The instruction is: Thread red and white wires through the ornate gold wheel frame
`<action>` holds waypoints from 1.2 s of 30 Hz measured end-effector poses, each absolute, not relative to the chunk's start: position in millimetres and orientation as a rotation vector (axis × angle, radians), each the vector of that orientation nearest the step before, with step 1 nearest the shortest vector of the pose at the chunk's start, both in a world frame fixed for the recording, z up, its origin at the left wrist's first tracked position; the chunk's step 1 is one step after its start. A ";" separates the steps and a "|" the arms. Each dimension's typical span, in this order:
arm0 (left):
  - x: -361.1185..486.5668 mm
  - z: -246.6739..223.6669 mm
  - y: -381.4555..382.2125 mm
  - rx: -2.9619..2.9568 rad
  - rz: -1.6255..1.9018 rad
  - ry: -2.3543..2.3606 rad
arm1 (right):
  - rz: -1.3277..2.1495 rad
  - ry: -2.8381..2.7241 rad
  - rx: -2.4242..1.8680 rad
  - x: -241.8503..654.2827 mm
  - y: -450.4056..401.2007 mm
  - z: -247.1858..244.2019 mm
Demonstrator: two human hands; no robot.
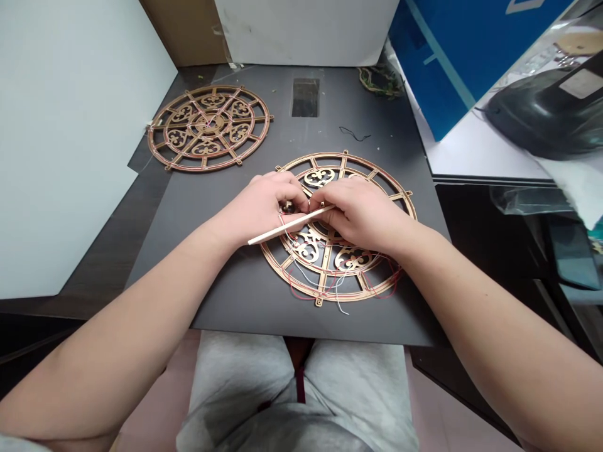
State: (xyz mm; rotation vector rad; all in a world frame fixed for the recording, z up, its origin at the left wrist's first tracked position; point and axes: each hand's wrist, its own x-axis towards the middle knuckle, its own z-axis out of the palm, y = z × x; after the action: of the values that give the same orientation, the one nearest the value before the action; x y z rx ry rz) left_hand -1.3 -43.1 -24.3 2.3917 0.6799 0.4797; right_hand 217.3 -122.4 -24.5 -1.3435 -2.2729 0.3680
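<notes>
A: Nearest first?
B: Grey trousers [240, 383], just off the near edge of the dark table [226, 311].

A: Then?
B: Wires [301, 297], red and white, looping loosely over the near rim of the front wheel [324, 273]. At least one white end out past the rim, on the table.

A: Wheel position?
B: Flat on the table, right of centre. Wood-toned, spoked, with scroll cutouts. Partly covered by left hand [276, 196] and right hand [362, 207].

A: Right grip?
B: Pinching one end of a pale stick [282, 230] between thumb and fingers. Held aslant above the wheel, free end past the rim, near the left wrist.

A: Left grip?
B: Curled, thumb behind the stick, fingertips close to the right ones. Can't tell if pinching anything: too small to see. Bit of red wire just beside the thumb.

A: Beyond the hands?
B: Second wheel [196, 125], far left, flat, well apart from the front one. Dark thread [353, 134] to its right. Then a dark patch [306, 98], a twine coil [382, 81] near the far corner, a blue panel [438, 69] right, a white box [306, 31] at the back.
</notes>
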 end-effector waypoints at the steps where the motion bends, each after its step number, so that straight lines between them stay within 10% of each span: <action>1: -0.8 -24.2 -43.5 2.390 0.478 0.687 | 0.374 -2.268 -1.349 217.2 -122.2 -24.4; 36: 2.5 -20.5 -45.5 2.382 0.427 0.703 | 0.465 -2.242 -1.394 215.6 -123.5 -14.7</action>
State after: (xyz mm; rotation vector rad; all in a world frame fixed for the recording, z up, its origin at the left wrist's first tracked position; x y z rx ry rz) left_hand 2.5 -45.5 -20.5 2.3821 0.7027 0.4269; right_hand 215.6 -123.5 -14.7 -1.3937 -2.2424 0.4651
